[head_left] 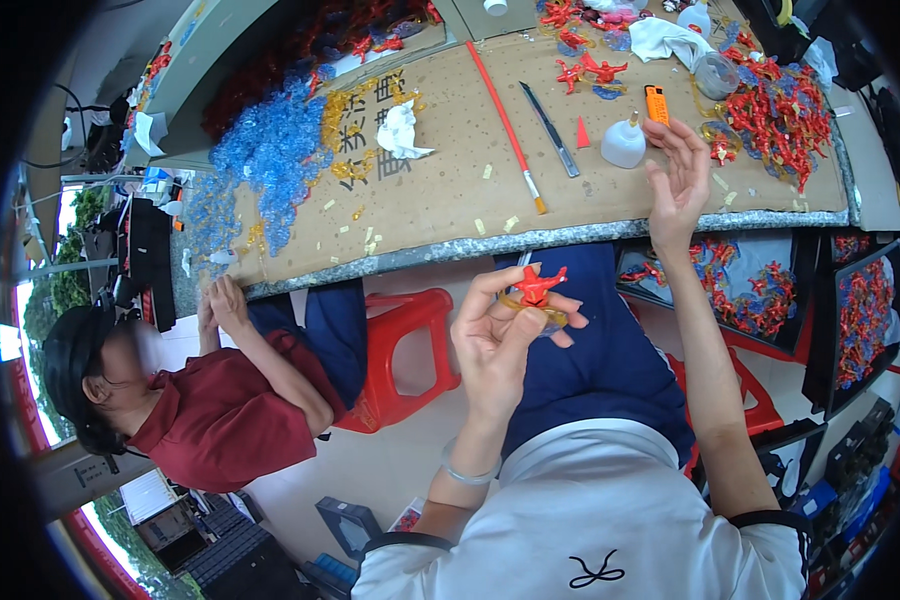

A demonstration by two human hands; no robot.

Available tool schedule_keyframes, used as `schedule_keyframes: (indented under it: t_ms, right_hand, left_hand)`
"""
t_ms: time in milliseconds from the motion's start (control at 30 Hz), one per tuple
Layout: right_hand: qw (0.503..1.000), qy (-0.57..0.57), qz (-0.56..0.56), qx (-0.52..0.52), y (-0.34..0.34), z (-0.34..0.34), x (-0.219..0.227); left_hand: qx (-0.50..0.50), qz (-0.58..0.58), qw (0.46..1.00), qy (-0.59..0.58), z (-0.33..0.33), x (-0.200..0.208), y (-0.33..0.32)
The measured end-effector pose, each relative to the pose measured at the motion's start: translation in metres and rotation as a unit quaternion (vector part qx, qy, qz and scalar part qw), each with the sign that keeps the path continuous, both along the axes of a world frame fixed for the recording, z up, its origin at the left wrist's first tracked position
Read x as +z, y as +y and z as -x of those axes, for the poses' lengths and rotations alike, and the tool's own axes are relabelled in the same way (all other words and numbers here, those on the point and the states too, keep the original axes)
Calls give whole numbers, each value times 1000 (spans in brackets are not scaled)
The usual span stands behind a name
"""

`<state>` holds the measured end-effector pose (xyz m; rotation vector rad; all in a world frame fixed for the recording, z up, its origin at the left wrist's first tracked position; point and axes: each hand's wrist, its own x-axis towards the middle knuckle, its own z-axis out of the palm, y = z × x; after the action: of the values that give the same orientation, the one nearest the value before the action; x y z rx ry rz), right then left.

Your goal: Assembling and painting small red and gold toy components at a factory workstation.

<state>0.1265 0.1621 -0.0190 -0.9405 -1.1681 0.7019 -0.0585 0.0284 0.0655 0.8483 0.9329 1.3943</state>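
In front of my lap, my left hand point(500, 345) pinches a small plastic figure point(537, 284) between thumb and fingers. Its upper part is red with arms spread, and a see-through yellow piece lies below it, partly hidden by my thumb. Over the table's front part, my right hand point(682, 180) is raised with its fingers apart and curved, nothing visible in it. Left of its fingertips stands a small white squeeze bottle point(624, 142) with a thin tip. Just beyond those fingertips lies an orange, lighter-shaped object point(656, 103); contact with it is unclear.
A red-handled brush point(505, 125), a craft knife point(550, 130) and a red triangle point(582, 132) lie mid-table. Blue pieces point(270, 150) heap at left, red figures point(780, 115) at right. A seated person point(230, 400) works at left. Trays of figures point(730, 285) stand below the table edge.
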Motion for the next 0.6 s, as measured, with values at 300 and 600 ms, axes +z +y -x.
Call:
schedule_keyframes:
  t_ms: [300, 600]
  right_hand:
    - [1000, 4, 1, -3, 1, -2, 1]
    - [1000, 7, -2, -8, -1, -1, 0]
  left_hand:
    - [63, -54, 991, 103, -9, 0, 2]
    - [83, -56, 982, 161, -13, 3, 0]
